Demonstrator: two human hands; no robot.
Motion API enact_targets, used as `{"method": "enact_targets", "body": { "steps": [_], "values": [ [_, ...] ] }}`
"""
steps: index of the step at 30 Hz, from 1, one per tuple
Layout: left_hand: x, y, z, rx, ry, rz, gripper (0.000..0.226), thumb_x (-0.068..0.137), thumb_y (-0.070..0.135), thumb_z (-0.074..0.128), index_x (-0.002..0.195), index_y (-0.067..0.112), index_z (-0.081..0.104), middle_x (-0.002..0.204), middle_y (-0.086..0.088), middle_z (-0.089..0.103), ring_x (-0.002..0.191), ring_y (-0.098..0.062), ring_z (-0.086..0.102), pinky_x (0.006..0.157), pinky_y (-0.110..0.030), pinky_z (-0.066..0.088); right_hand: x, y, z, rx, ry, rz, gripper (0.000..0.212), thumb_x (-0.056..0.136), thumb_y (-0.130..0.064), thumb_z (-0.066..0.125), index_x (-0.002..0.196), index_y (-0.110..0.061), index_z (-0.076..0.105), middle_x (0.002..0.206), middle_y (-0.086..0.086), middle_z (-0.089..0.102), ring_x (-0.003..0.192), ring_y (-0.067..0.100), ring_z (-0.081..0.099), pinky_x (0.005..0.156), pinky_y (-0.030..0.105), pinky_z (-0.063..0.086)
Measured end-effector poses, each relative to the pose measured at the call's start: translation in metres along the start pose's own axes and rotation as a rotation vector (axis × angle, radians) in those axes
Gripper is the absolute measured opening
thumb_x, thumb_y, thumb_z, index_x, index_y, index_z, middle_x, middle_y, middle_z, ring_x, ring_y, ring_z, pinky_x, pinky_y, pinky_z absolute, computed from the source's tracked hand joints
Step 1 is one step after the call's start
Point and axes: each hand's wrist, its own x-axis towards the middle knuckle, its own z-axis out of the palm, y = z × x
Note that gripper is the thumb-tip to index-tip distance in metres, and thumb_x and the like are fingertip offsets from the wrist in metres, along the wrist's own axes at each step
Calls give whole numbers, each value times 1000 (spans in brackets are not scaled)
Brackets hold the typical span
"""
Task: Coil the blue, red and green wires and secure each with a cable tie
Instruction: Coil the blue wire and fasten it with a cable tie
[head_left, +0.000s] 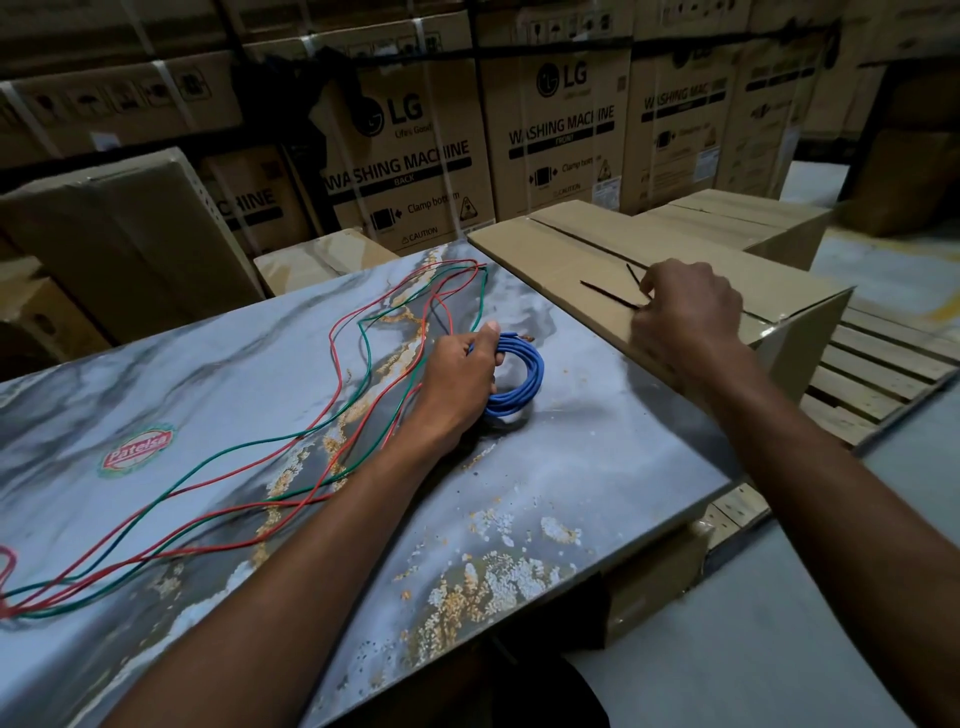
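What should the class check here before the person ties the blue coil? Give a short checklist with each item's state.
1. Blue coil wound into neat loops: ok.
2. Left hand grips the coil so it cannot spring open: ok.
3. Right hand has reached the black cable ties on the cardboard box: ok.
4. A single tie is pinched, not both: cannot tell.
5. Blue wire's loose end tucked in: not ok, it sticks out at the top.
6. Red wire and green wire coiled: not ok, both lie loose on the table.

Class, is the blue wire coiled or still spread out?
Coiled: the blue wire sits in a round bundle of loops, gripped by the left hand.
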Motion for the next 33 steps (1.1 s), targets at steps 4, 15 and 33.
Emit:
{"method": "enact_targets", "body": {
  "steps": [4, 15, 33],
  "values": [
    [-1, -1, 0, 5, 2, -4, 49, 105, 37, 47, 63, 13, 53, 62, 5, 54, 50, -15, 44, 59, -33, 35, -2, -1, 0, 10, 34, -10, 33, 84, -10, 63, 116, -9, 69, 112, 23, 67, 105, 45, 60, 82, 40, 47],
    [-4, 1, -2, -13, 4, -6, 47, 105, 35, 46, 70, 5, 57, 61, 4, 54, 49, -13, 45, 55, -26, 35, -3, -5, 1, 84, 106, -157, 22, 86, -7, 63, 102, -7, 77, 102, 22, 71, 96, 43, 62, 77, 43, 53],
    [-18, 15, -71, -186, 241, -84, 44, 105, 32, 48, 68, 11, 59, 62, -1, 53, 44, -9, 41, 53, -26, 35, -65, -91, -9, 1296, -808, -21, 16, 102, -14, 59, 105, -2, 69, 83, 7, 67, 63, 14, 65, 56, 22, 56]
  ]
}}
